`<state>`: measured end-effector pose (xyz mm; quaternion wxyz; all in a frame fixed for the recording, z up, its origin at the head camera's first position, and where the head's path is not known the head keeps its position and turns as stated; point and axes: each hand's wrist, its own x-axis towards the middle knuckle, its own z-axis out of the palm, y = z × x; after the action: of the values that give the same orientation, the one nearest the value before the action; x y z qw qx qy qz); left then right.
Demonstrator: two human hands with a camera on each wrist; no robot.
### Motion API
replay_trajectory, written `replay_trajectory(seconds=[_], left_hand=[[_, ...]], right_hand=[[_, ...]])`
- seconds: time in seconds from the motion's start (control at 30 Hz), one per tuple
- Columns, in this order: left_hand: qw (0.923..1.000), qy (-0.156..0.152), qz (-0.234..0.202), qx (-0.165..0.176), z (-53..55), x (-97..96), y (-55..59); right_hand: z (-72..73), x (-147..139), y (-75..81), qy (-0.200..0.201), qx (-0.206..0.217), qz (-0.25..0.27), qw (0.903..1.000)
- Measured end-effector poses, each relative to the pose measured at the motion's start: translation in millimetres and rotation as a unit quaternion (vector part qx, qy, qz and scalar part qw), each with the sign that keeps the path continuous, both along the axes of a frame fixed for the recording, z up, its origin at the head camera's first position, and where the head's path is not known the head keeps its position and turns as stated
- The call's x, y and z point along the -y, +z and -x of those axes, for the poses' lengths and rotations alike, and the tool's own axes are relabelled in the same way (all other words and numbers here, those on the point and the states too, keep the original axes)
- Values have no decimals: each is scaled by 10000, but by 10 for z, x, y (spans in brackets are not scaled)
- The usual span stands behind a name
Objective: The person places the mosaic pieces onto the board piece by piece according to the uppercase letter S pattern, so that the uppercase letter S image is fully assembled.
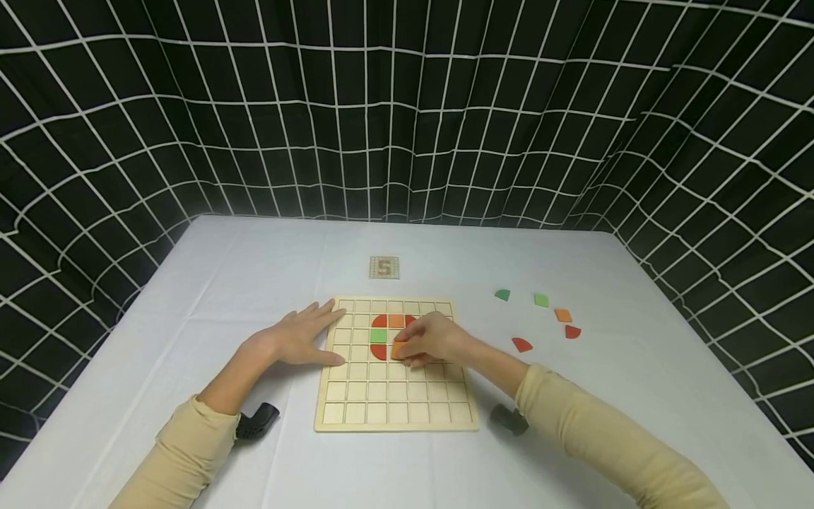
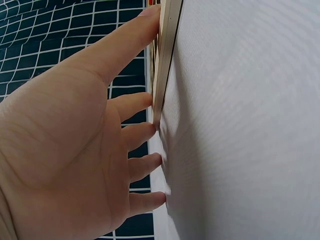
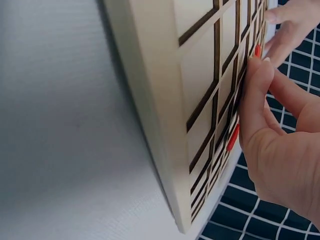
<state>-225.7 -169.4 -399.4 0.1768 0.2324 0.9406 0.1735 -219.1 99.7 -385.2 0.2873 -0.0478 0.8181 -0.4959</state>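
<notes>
A wooden grid board lies flat on the white table. My left hand rests at its left edge with fingers spread, thumb and index finger over the border; the left wrist view shows the thumb at the rim. On the board sit red quarter-circle tiles, an orange square tile in the top row and a green square tile below left. My right hand pinches another orange square tile at the board, right of the lower red tile. The fingers partly hide the upper-right red tile.
A small card with a gridded figure lies beyond the board. Loose tiles lie to the right: a dark green quarter, light green square, orange square and red quarters. Black devices show by both wrists.
</notes>
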Motion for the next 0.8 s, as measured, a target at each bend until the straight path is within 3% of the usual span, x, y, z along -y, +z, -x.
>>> replay_trajectory(seconds=[0.33, 0.8], left_hand=[[10000, -19, 16, -24, 1, -3, 6], [10000, 12, 36, 6, -11, -9, 24]], right_hand=[[-3, 55, 18, 36, -431, -498, 9978], [-27, 40, 15, -48, -491, -370, 9981]])
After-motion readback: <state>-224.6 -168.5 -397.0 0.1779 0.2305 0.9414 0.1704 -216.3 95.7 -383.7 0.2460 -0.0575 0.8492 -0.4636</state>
